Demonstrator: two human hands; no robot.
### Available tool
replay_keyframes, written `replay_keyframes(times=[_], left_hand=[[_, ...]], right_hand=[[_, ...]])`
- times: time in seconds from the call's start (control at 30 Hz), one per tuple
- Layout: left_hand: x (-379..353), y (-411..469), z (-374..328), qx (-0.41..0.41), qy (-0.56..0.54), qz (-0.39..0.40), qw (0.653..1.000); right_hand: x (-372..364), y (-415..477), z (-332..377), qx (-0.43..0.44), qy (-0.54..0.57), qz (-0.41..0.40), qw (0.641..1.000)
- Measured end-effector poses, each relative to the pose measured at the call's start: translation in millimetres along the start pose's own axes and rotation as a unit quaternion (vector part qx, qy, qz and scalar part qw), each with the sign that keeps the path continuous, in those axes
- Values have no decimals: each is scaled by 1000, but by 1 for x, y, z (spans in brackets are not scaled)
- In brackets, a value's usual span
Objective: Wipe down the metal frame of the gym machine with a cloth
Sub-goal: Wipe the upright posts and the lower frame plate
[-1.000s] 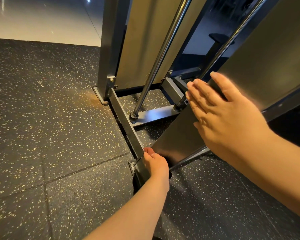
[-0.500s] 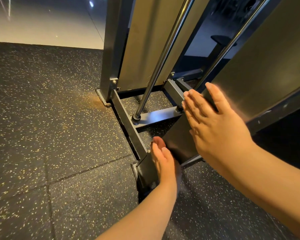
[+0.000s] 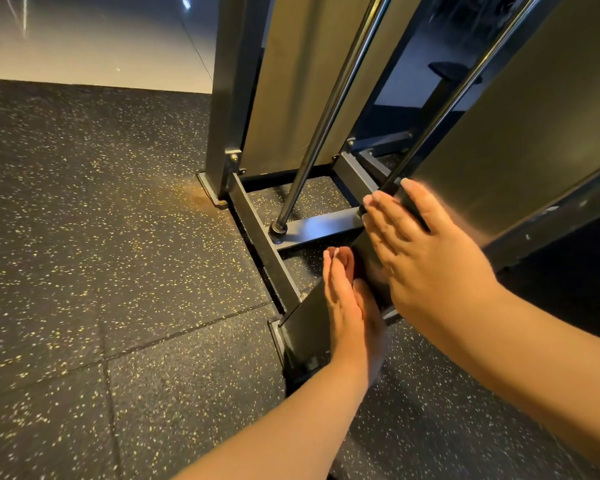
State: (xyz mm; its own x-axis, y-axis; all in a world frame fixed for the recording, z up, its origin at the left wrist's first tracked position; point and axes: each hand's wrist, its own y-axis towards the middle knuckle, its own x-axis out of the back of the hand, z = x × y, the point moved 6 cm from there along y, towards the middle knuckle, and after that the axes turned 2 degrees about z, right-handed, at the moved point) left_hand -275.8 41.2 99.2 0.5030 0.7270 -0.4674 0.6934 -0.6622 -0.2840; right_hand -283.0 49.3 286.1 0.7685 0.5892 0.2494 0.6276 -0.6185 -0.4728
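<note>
The gym machine's dark metal frame (image 3: 257, 230) stands on the floor, with a base rail, a cross bar and an upright post. My left hand (image 3: 347, 306) lies with straight fingers along the lower part of a slanted metal panel (image 3: 520, 147). My right hand (image 3: 423, 258) presses flat on the same panel a little higher, fingers straight and together. No cloth shows in either hand; the palms are hidden against the metal.
Two chrome guide rods (image 3: 326, 112) run diagonally down to the cross bar (image 3: 319, 228) just beyond my fingers. Speckled black rubber flooring (image 3: 101, 271) spreads to the left and front. A pale glossy floor (image 3: 101, 43) lies at the far left.
My left hand has slid up from the frame's bottom corner along the panel and straightened its fingers. My right hand has stayed flat on the panel, shifting slightly down towards the left one.
</note>
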Motion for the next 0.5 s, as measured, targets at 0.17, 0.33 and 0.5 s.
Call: replay_keyframes(times=[0.17,0.33,0.5], left_hand=[[33,26,35,36,132,-61,989],[57,28,74,210,61,-94,971],[35,23,43,205,30,-96,974]], right_hand=[[-7,16,15,-4,-5,-15,1000],[-10,26,24,1,9,-20,1000],[-8,21,18,13,16,-12,1000]])
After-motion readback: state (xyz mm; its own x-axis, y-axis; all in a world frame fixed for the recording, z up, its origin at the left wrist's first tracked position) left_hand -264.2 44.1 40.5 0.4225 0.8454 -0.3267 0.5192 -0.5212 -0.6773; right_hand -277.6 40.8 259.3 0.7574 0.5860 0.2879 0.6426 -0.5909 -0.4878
